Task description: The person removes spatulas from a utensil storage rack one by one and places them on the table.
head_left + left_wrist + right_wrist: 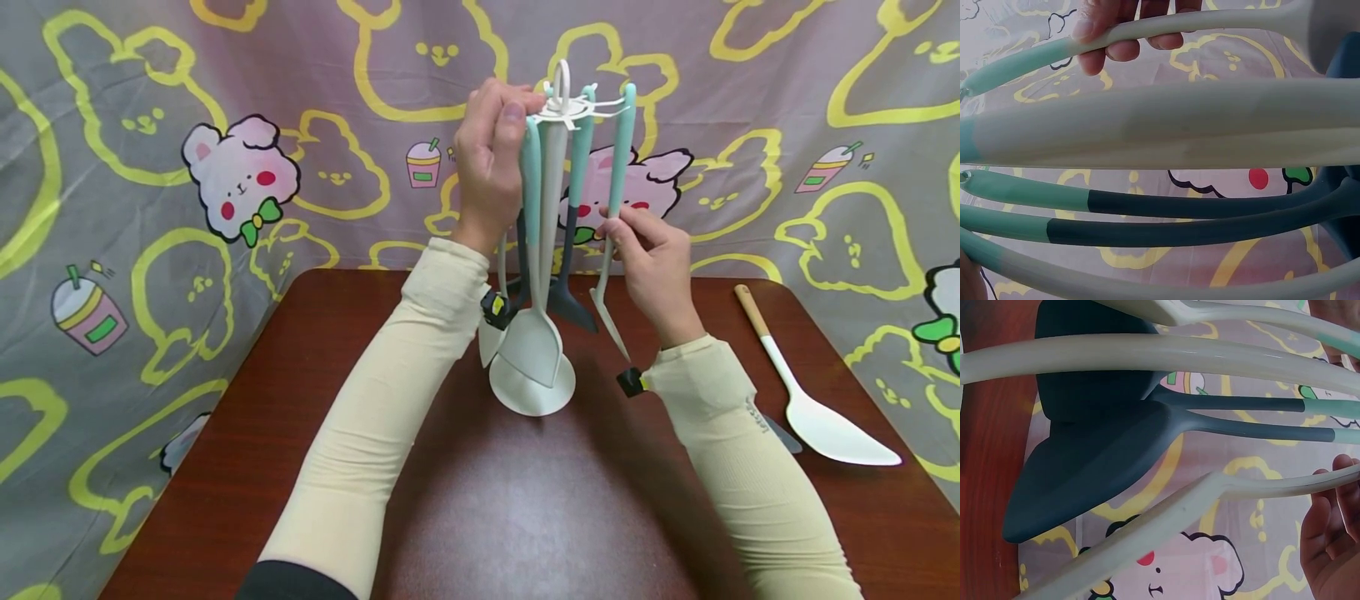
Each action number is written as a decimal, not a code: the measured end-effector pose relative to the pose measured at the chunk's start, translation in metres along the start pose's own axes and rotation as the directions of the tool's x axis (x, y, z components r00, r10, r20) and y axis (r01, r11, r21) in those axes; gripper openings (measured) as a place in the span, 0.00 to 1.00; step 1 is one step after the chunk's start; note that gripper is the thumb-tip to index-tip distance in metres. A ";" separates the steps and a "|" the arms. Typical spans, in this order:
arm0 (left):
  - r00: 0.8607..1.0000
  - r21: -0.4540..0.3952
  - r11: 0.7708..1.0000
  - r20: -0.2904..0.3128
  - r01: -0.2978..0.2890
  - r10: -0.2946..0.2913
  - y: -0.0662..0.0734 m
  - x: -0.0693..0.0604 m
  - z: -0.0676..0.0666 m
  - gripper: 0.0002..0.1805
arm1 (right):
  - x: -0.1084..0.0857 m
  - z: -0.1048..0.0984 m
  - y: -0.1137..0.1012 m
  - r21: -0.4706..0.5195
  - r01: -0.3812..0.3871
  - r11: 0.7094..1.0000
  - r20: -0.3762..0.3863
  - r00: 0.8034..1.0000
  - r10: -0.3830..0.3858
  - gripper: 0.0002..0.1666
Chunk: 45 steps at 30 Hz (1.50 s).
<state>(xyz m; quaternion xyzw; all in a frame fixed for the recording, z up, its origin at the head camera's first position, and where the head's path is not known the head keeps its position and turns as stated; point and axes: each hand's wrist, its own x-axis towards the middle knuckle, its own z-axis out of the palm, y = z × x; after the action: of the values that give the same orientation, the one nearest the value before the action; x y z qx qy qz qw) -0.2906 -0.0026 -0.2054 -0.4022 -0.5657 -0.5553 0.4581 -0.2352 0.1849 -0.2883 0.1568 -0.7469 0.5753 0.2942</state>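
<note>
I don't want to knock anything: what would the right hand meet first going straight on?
Past the pale utensil it pinches, the right hand would probably meet a dark utensil hanging alongside; depth is unclear.

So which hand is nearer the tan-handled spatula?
Right: the right hand is left of the spatula, gripping a mint-handled utensil; the left hand is farther left, at the rack.

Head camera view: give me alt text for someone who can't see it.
A person's left hand holds the top of a white utensil stand while the right hand pinches a green-handled utensil at its side. A wooden-handled white spatula lies at right on the brown table, with a cartoon-patterned cloth behind.
</note>
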 end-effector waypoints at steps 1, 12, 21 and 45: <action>1.000 0.000 1.000 0.000 0.000 0.000 0.000 0.000 0.000 0.17 | 0.000 0.000 0.000 -0.003 0.002 1.000 -0.003 1.000 -0.002 0.15; 1.000 0.016 1.000 -0.002 0.006 -0.006 0.000 -0.001 0.002 0.17 | 0.001 -0.001 0.001 0.004 -0.011 1.000 -0.015 1.000 0.011 0.14; 1.000 0.023 1.000 -0.007 0.010 -0.010 0.001 -0.001 0.002 0.17 | -0.001 -0.003 0.003 0.016 -0.010 1.000 -0.007 1.000 0.010 0.15; 1.000 0.009 1.000 -0.019 0.021 -0.021 0.001 -0.001 0.004 0.16 | -0.002 -0.007 0.006 0.028 -0.051 0.998 -0.033 0.998 0.052 0.15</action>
<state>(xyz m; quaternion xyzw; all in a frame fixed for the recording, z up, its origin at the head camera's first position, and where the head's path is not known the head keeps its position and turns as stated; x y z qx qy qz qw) -0.2899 0.0014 -0.2063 -0.3889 -0.5682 -0.5613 0.4592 -0.2360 0.1931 -0.2930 0.1317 -0.7377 0.5954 0.2896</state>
